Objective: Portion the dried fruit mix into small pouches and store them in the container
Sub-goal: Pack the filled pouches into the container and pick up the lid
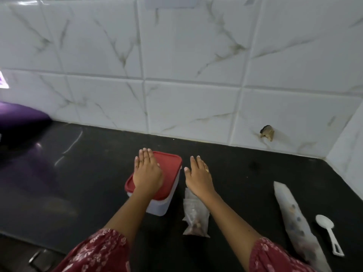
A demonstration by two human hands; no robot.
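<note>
A white plastic container [159, 207] with a red lid [169, 169] stands on the black counter. My left hand [146, 170] lies flat on the lid, fingers straight. My right hand [198, 175] hovers flat just right of the container, fingers straight, a ring on one finger, holding nothing. Under my right wrist lies a clear pouch of dried fruit mix [195, 218]. Further right a long clear bag [298, 224] with some fruit mix lies on the counter, and a white plastic spoon [327, 232] lies beside it.
The black counter [88, 183] ends at a white marble-tiled wall [186, 75] behind and to the right. A purple object [17, 122] sits at the far left. A chipped hole [267, 132] marks the wall tile.
</note>
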